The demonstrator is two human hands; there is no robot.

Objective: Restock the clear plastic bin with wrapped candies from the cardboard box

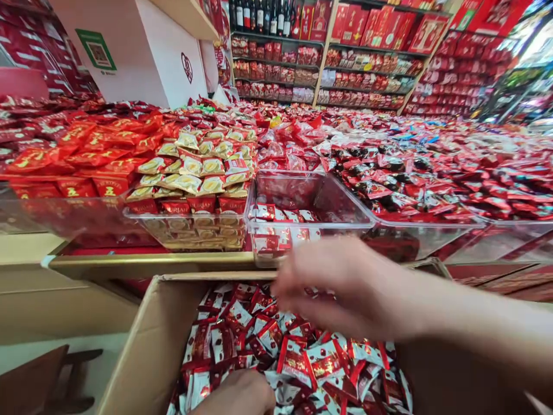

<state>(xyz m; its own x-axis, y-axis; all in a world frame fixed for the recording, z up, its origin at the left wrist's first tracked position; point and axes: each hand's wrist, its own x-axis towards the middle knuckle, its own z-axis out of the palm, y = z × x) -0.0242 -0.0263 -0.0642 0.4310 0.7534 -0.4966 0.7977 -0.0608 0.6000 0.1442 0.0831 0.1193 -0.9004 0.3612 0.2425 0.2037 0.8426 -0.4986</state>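
Below me a cardboard box (pixel 138 340) holds many small red-and-white wrapped candies (pixel 294 360). My left hand (pixel 242 395) is at the bottom edge of the view, low among the candies, its fingers hidden. Over the box's far side hangs my right hand (pixel 328 282), blurred by motion, its fingers curled; whether something is in them cannot be made out. Just beyond it stands a clear plastic bin (pixel 345 199) with a few red-and-white packets (pixel 283 216) lined up at its front left.
Clear bins of gold durian packets (pixel 190 173), red packets (pixel 95 153) and dark-red candies (pixel 389 178) flank the partly filled bin. A gold-coloured ledge (pixel 151 265) runs behind the box. A wooden stool (pixel 38 380) stands at lower left; stocked shelves (pixel 319 69) rise behind.
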